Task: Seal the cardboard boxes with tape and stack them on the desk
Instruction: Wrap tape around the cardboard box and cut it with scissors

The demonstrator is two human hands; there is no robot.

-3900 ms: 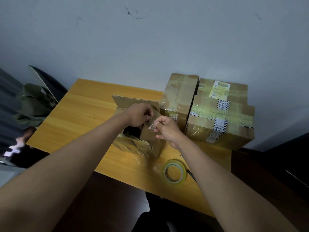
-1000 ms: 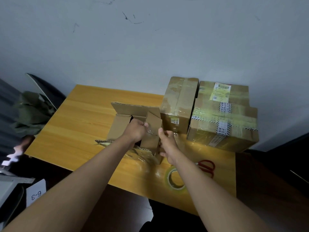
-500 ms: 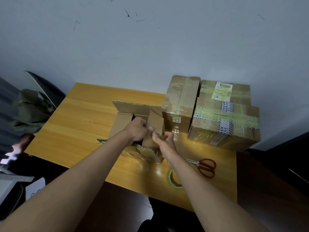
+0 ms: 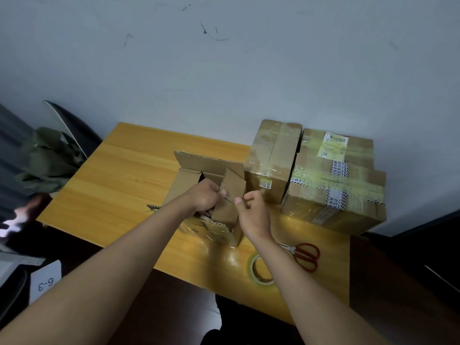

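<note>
An open cardboard box [image 4: 211, 168] stands mid-desk with its flaps up. My left hand [image 4: 206, 196] reaches over the opening and grips the upright right flap [image 4: 232, 190] at its top edge. My right hand [image 4: 252, 212], fingers curled, pinches what looks like a thin strip of clear tape that runs back to that flap. Two sealed boxes stand side by side against the wall: a narrow one [image 4: 273, 155] touching the open box, and a wider one [image 4: 333, 180] with yellow tape and labels. The tape roll [image 4: 261, 272] lies flat near the front edge, partly behind my right forearm.
Red-handled scissors [image 4: 305, 255] lie on the wooden desk [image 4: 124, 175] to the right of the roll. A dark chair with a green garment [image 4: 49, 155] stands at the left. A card marked 6-3 [image 4: 46, 282] sits low on the left.
My right hand has come off the box's right side and now pinches at the flap's top edge, a little apart from my left hand. My left hand stays on the flap.
</note>
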